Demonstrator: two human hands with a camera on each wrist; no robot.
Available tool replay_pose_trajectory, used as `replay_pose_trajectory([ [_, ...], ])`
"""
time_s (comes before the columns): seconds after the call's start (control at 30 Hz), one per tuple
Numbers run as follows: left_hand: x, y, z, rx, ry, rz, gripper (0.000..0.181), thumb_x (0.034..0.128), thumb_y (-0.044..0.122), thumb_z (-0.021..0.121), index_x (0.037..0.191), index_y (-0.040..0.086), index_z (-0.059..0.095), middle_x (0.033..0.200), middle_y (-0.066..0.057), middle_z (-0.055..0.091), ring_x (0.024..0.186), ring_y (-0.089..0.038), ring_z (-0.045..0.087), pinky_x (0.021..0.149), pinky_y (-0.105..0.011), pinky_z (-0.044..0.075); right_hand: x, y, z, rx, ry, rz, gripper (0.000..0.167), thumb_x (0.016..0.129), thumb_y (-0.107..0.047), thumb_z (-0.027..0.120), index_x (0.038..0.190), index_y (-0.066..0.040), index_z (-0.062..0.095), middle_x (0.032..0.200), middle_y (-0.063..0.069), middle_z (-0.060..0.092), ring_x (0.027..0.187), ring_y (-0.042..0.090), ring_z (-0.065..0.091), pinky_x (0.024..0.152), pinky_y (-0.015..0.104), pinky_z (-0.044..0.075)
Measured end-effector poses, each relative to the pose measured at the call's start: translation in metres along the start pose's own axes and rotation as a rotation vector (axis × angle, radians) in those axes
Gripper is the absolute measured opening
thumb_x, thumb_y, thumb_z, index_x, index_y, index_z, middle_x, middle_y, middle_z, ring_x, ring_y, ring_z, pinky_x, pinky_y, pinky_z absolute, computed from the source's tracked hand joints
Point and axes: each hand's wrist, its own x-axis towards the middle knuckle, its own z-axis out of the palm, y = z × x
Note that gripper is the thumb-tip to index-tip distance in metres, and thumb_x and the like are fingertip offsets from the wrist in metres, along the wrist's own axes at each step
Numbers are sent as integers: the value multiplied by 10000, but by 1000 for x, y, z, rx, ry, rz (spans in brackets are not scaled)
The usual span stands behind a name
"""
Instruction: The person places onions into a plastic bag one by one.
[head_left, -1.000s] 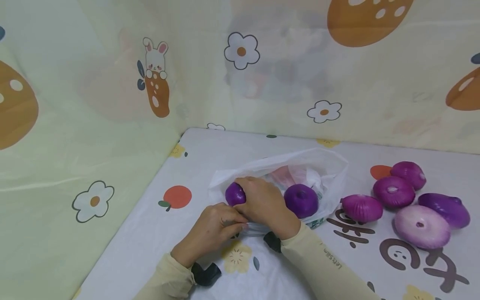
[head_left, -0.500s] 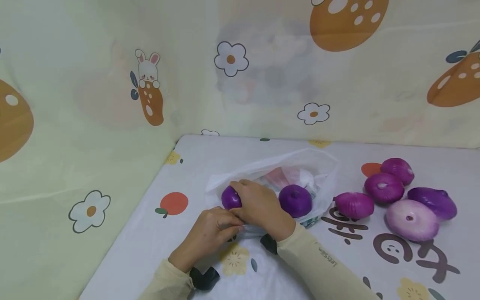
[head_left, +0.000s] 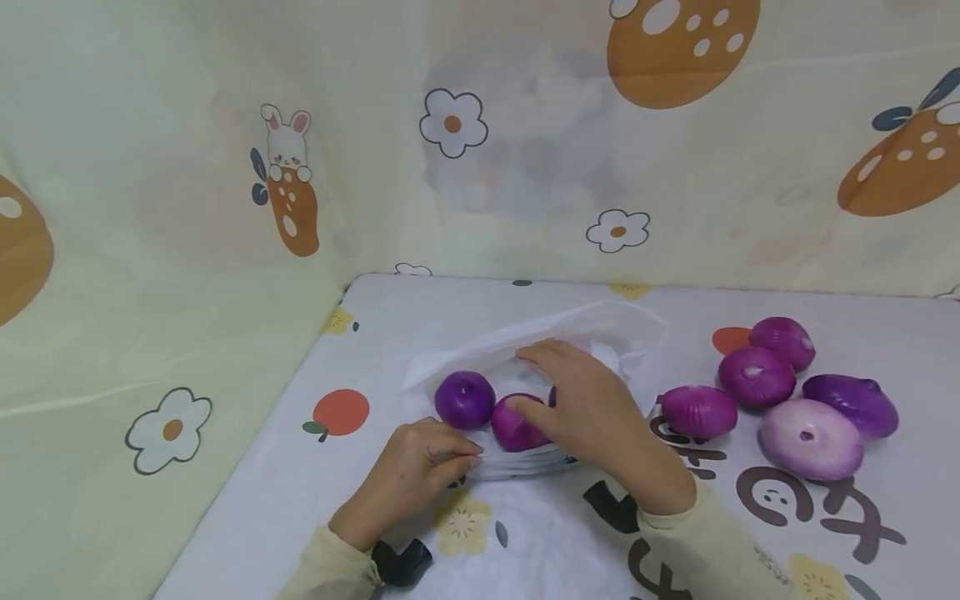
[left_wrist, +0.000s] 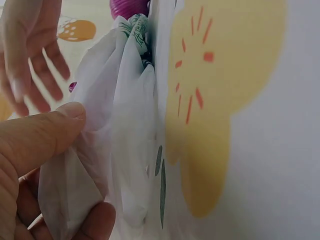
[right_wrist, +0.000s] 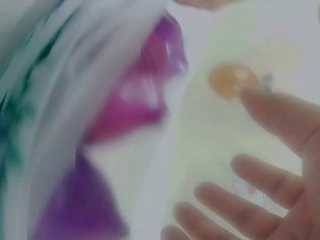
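A white plastic bag [head_left: 525, 468] lies with its mouth spread; in it are a purple onion [head_left: 465, 400] at the left and a pinkish onion [head_left: 517, 423] beside it. Another purple onion [right_wrist: 80, 205] shows in the right wrist view, mostly hidden by the right hand in the head view. The left hand [head_left: 414, 467] pinches the bag's near rim, thumb on one side and fingers on the other in the left wrist view. The right hand [head_left: 592, 408], fingers spread and holding nothing, hovers over the bag's right part.
Right of the bag, several onions lie close together, among them a pale one [head_left: 812, 440] and a dark purple one [head_left: 851, 404]. The printed white cloth [head_left: 247, 517] covers the table, with patterned curtains [head_left: 525, 192] behind and at the left.
The right hand has let go at the left onion and moved right, its fingers now spread. The pinkish onion has come into sight. The left hand keeps pinching the rim.
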Motion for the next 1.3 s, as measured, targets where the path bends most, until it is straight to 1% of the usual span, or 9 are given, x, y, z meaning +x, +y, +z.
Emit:
replay_pose_trajectory([
  [0.23,-1,2,1,-14,5,-40,124,847,62,844,952,127,848,871,72,784,831,-91,673,750,-246,565,-28,32,-41,-21,35,79,558,883,-297,840,1363,-74,662,1382,151,659,1284,383,606,1007,602,513],
  [0.27,-1,3,1,-17,2,-46,126,849,59,842,955,128,848,874,74,785,834,-90,673,752,-247,565,-31,38,-45,-38,33,91,558,884,-306,839,1357,-68,662,1380,159,658,1214,377,647,974,587,534],
  [0.43,-2,3,1,-21,-2,-53,129,852,58,841,963,124,847,878,75,787,833,-86,669,741,-240,561,-50,70,-57,-121,35,161,556,867,-315,847,1322,-49,673,1356,216,655,1186,436,639,926,628,530],
  [0.5,-2,3,1,-26,-4,-57,133,851,54,840,965,123,847,881,74,788,833,-87,669,737,-239,560,-57,82,-59,-142,29,202,568,862,-324,850,1323,-46,669,1355,228,650,1254,473,585,925,669,509],
  [0.67,-1,3,1,-34,-4,-66,138,861,45,829,971,126,848,887,72,788,831,-84,664,729,-237,556,-71,105,-63,-177,-30,287,630,873,-361,837,1362,-18,637,1355,284,625,1273,527,532,913,720,480],
  [0.8,-1,3,1,-35,-3,-75,139,864,48,829,974,131,848,884,80,786,831,-79,662,732,-240,557,-75,116,-62,-188,-74,318,667,876,-366,831,1381,14,617,1343,331,609,1263,540,526,954,720,455],
  [0.93,-1,3,1,-35,-8,-78,142,862,49,830,976,131,848,888,76,786,836,-82,666,736,-244,560,-76,123,-60,-194,-99,329,678,880,-371,824,1371,47,616,1308,339,627,1204,537,574,943,701,474],
  [1.17,-1,4,0,-36,-6,-65,145,861,45,831,979,128,847,893,56,787,844,-90,673,743,-243,566,-76,131,-58,-158,-103,350,683,872,-385,833,1343,67,629,1159,305,705,961,464,683,816,644,534],
  [1.3,-1,4,0,-38,-15,-75,148,863,43,829,983,128,847,896,58,788,846,-91,672,740,-242,564,-76,131,-56,-156,-101,353,680,863,-393,844,1332,55,639,1114,286,721,937,448,688,801,639,539],
])
